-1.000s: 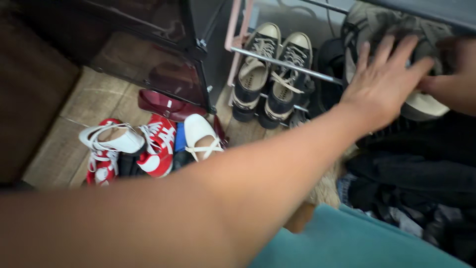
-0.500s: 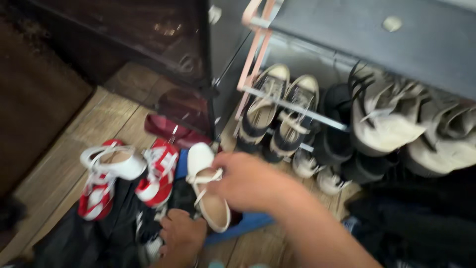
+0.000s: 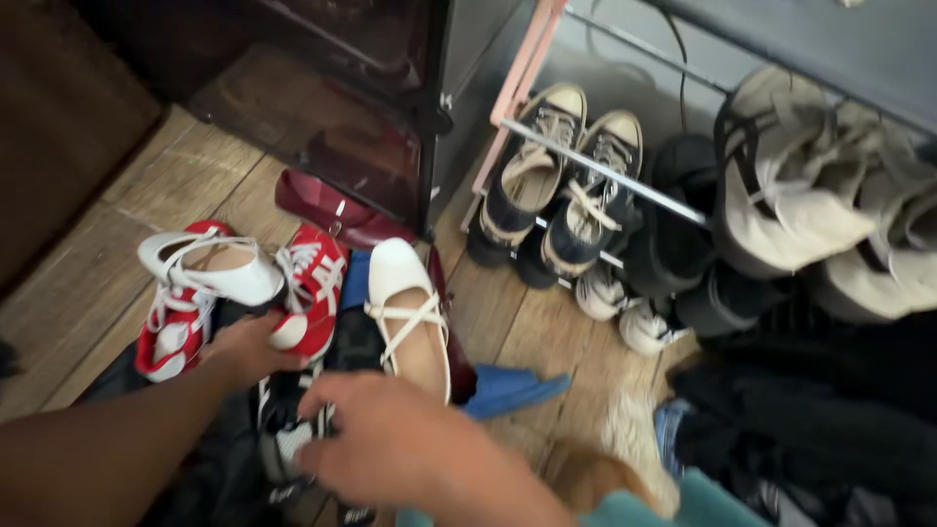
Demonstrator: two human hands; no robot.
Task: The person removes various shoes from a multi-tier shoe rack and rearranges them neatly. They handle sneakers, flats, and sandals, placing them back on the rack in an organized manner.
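Released since before, cream flat (image 3: 410, 303) lies free; right hand (image 3: 410, 444) grip loosely open.

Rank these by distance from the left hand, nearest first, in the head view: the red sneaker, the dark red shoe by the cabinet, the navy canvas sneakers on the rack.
1. The red sneaker, touching the left hand, just above it.
2. The dark red shoe, farther up on the floor, by the cabinet.
3. The navy canvas sneakers, up and right, on the rack.

Left hand (image 3: 252, 349) and right hand (image 3: 400, 444) reach down, fingers curled.
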